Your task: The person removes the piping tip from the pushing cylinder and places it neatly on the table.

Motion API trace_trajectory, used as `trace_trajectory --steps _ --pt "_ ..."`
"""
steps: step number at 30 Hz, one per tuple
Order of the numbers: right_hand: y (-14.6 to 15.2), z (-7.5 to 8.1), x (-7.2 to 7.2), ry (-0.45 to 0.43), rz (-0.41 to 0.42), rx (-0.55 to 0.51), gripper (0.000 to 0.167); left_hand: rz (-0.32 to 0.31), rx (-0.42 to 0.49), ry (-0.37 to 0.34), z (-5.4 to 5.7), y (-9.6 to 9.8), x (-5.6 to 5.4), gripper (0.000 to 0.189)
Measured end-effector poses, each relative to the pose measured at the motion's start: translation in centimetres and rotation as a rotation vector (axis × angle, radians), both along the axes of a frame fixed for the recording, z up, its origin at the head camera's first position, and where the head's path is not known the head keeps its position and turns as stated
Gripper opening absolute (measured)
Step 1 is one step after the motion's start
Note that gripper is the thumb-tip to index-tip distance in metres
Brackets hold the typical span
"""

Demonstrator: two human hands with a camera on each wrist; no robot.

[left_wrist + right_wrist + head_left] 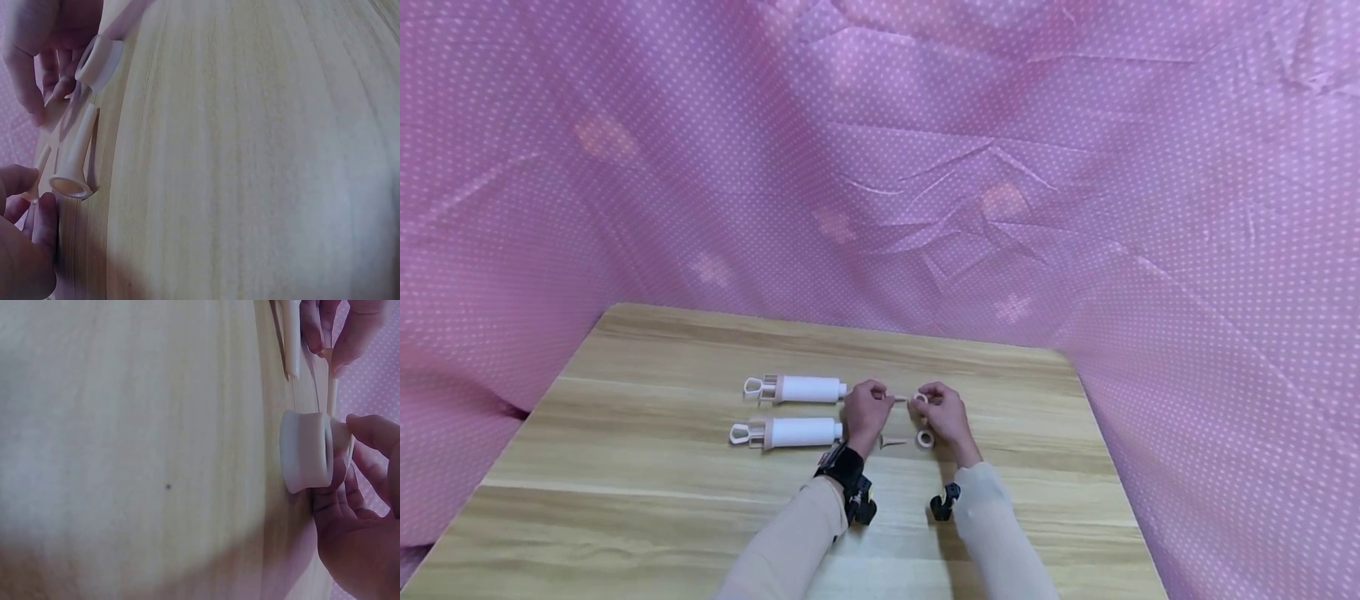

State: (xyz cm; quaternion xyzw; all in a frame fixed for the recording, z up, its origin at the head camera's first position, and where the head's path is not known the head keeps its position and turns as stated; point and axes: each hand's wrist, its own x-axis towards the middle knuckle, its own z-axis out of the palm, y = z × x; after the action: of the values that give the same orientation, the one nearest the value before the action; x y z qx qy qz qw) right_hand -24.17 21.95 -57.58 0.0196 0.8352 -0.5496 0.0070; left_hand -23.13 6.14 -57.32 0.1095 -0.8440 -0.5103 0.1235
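In the head view my left hand [865,412] pinches a slim pale funnel-shaped nozzle [898,399] by its flared end, the narrow stem pointing right. Facing it, my right hand [947,414] grips a pale ring [921,398] between thumb and fingers, near the stem's tip. A second nozzle [76,159] lies on the table just nearer to me, its flared mouth towards the left. Beside my right hand a matching ring with a waisted wall [305,451] rests on the tabletop. Fingers partly hide the held nozzle and held ring.
Two white cylinders, a far one [809,389] and a near one [805,431], lie side by side left of my hands, with loop handles at their left ends. The wooden table [647,492] backs onto a pink dotted cloth [880,208].
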Motion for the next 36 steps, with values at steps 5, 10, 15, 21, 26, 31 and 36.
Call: trace_trajectory --steps 5,10,15,21,26,31,36 --pt "0.0 0.12 -0.04 -0.011 -0.001 0.025 0.025 -0.001 -0.025 0.006 -0.03 0.04 0.02 0.018" --pt "0.13 0.07 -0.14 -0.032 -0.001 0.046 0.026 -0.011 -0.039 -0.012 -0.21 0.12 0.02 0.02" --pt "0.25 -0.11 -0.25 -0.032 0.013 0.062 0.027 -0.016 -0.038 -0.019 -0.42 0.18 0.0 0.019" --pt "0.13 -0.06 -0.24 -0.006 0.033 0.099 0.029 -0.009 -0.059 -0.004 -0.47 0.25 0.01 0.018" --pt "0.1 -0.01 -0.23 -0.004 0.032 0.107 0.029 -0.013 -0.06 -0.016 -0.33 0.14 -0.02 0.018" --pt "0.07 0.05 -0.08 -0.003 0.03 0.103 0.03 -0.017 -0.069 -0.012 -0.45 0.01 -0.04 0.019" --pt "0.02 0.19 0.05 -0.012 0.025 0.079 0.03 -0.019 -0.053 -0.008 -0.49 -0.04 -0.05 0.018"
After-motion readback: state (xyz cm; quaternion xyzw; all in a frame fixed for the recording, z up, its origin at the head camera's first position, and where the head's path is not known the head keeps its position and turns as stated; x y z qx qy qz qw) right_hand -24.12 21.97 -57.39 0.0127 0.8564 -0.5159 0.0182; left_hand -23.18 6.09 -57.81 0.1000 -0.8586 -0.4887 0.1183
